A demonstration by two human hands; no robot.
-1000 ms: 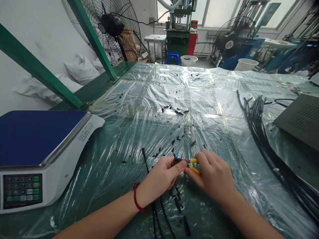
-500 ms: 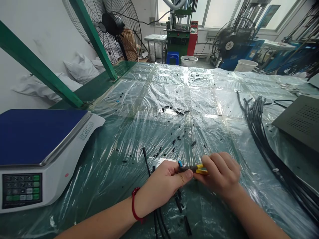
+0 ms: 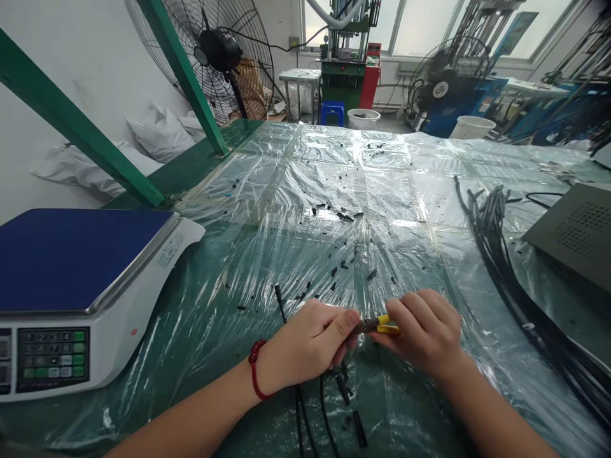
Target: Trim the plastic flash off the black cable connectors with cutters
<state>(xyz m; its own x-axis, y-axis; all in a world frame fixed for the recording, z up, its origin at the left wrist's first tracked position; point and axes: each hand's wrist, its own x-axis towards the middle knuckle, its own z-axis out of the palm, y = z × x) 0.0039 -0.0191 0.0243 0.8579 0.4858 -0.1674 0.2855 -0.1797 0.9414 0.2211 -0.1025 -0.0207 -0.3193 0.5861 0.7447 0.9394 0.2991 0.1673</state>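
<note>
My left hand (image 3: 310, 343), with a red cord at the wrist, is closed around the ends of black cables (image 3: 305, 413) that trail toward me over the plastic sheet. Its thumb presses against the dark head of a small yellow-handled cutter (image 3: 379, 327). My right hand (image 3: 424, 334) is closed on the cutter's yellow handles, right beside the left hand. The cutter's jaws and the cable tip are hidden under my left thumb. Short black cable offcuts (image 3: 341, 270) lie scattered just beyond my hands.
A weighing scale (image 3: 81, 299) with a blue platform stands at the left. A bundle of black cables (image 3: 496, 248) runs along the right, next to a grey metal box (image 3: 577, 232). Clear plastic sheet (image 3: 334, 178) covers the green table. Fans and machines stand behind.
Both hands shifted slightly right and toward me. The blue tip seen at the cutter's head is now covered by my left thumb.
</note>
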